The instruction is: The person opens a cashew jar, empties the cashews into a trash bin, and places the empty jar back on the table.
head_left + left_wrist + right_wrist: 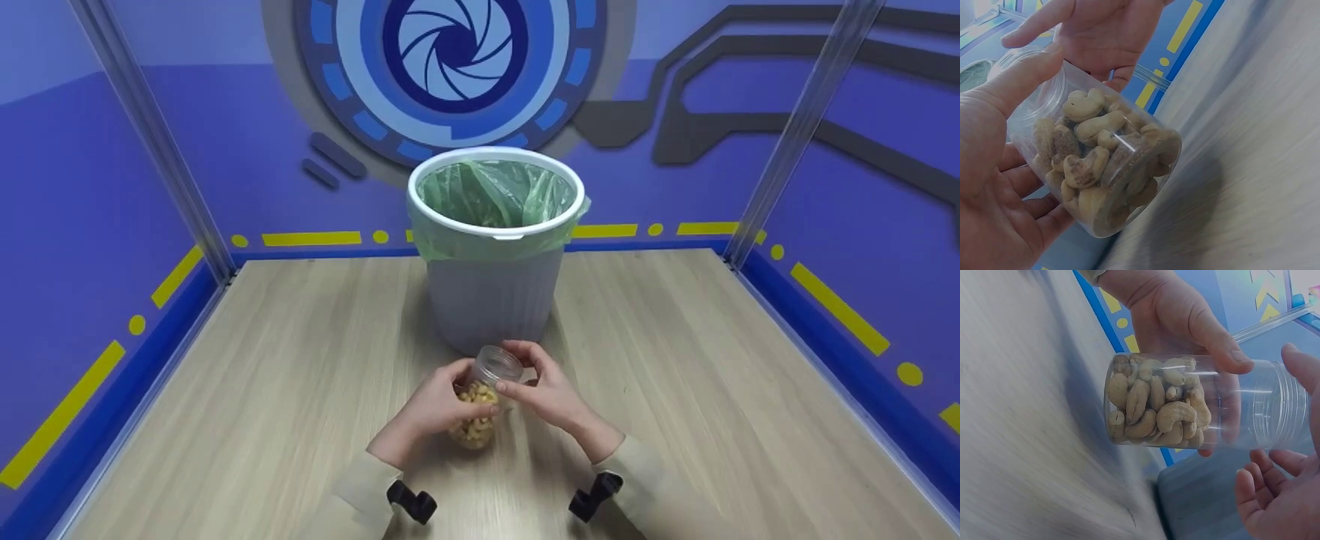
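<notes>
A clear plastic jar point(475, 420) of cashews point(1162, 410) is tilted above the table, its threaded neck point(1280, 405) leaning away from me. My left hand point(442, 401) grips the jar around its middle, with the thumb across the near side and the other fingers behind. In the left wrist view the nuts fill the lower part of the jar. My right hand point(551, 394) is beside the neck, its thumb and fingers spread around the rim. The right wrist view shows its fingers point(1264, 484) loosely bent, with a gap between them and the jar.
Just beyond the hands stands a grey bin point(491, 300) with a white rim and a green liner bag point(480, 191). It is on a wood-grain table point(315, 360). Blue printed panels point(217, 150) enclose the back and sides, joined by metal posts point(799, 112).
</notes>
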`<state>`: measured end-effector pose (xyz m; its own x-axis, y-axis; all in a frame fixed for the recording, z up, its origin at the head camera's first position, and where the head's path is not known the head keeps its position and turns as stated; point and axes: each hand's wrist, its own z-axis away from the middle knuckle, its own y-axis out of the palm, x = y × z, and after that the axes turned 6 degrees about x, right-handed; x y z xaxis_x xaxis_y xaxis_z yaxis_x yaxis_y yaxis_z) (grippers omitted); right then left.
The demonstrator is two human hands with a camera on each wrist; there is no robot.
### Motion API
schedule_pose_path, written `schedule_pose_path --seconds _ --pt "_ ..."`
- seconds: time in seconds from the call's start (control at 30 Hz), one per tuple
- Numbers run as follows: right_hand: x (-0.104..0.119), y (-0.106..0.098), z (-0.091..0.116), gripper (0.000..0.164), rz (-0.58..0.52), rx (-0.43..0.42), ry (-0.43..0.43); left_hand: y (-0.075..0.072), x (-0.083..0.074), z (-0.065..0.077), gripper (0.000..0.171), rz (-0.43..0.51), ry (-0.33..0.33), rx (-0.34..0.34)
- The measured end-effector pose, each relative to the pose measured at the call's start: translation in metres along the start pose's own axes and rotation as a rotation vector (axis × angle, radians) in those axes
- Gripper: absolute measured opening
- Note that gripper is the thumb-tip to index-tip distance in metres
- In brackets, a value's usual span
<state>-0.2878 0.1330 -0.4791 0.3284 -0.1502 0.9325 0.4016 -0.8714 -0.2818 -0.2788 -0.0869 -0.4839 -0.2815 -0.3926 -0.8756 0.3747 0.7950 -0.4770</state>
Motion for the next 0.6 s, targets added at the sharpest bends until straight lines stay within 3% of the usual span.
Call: schedule_pose_path --seconds 0.13,0.33,0.6 --pt "0.0009 0.0002 0.0001 0.058 0.019 -0.022 0.015 0.0000 -0.0006 0.0000 0.065 -0.002 0.006 -0.001" --pt "0.0010 -0.0001 0.0002 0.058 -0.005 0.013 0.003 -0.0002 -0.0014 -0.0001 0.065 0.011 0.006 0.001" --pt "0.0000 -0.0013 0.0015 0.064 -0.027 0.087 -0.096 0.0005 -0.0004 -0.0006 0.065 0.013 0.013 -0.005"
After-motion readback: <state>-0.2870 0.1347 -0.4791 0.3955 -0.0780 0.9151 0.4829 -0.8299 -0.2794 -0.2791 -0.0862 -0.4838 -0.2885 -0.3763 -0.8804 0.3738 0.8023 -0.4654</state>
